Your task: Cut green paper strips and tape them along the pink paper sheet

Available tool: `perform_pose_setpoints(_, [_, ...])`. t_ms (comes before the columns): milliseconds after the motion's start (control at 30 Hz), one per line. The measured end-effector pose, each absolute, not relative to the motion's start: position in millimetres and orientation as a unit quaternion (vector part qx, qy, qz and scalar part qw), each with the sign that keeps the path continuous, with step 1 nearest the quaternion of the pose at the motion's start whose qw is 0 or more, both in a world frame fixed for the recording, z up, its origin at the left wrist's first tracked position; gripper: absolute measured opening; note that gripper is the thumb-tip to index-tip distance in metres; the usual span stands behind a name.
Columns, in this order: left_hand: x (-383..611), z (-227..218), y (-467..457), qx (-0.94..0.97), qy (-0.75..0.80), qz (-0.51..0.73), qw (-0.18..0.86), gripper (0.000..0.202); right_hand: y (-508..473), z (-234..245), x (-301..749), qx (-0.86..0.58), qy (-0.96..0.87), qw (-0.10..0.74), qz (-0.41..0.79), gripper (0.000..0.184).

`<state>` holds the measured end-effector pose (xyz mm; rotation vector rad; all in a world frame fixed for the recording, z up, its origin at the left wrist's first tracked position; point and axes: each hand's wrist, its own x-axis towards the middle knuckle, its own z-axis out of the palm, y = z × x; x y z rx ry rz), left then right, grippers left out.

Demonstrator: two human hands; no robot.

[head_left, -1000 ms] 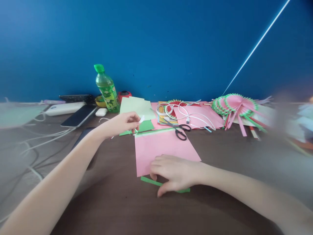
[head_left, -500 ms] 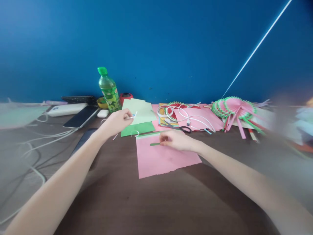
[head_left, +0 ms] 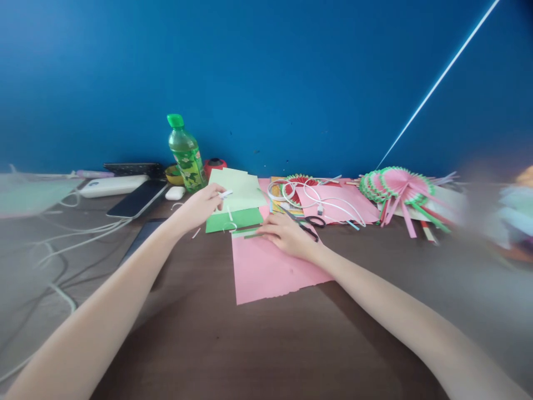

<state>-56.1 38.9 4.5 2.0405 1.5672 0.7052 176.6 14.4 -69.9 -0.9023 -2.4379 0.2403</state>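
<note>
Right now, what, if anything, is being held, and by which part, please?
Left hand: a white scrap, by its left end. Right hand: a green strip, exact grip hidden.

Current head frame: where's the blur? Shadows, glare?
Head view, edges: cables at left and items at far right hazy. Head view, middle: bottle clearer; green strip by right hand soft. Head view, bottom: soft shadows on the table near both forearms. Head view, top: bright line across the wall, glare or trim unclear.

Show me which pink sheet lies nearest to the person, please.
The pink sheet with the ragged edge, partly under the right hand; other pink sheets lie farther back.
</note>
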Motion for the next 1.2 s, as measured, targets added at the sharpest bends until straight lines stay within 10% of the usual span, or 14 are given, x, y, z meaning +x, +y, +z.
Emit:
perform_pose_setpoints(200, [-28.8,24.6,10.3,0.747,0.426,0.248,0.447,0.028,15.3,-73.7,176.6,-0.339,-0.900,0.275,0.017,0.017])
perform_pose_setpoints(400, [-23.4,24.0,4.3,0.746,0.377,0.222,0.503,0.016,2.6,-55.2,173.0,-0.407,-0.743,0.511,0.146,0.017])
perform_pose_setpoints(1200, [-3.4,-0.5,-4.3,0.806,0.392,0.179,0.406,0.031,-14.0,-34.6,168.2,-0.354,-0.694,0.574,0.250,0.012])
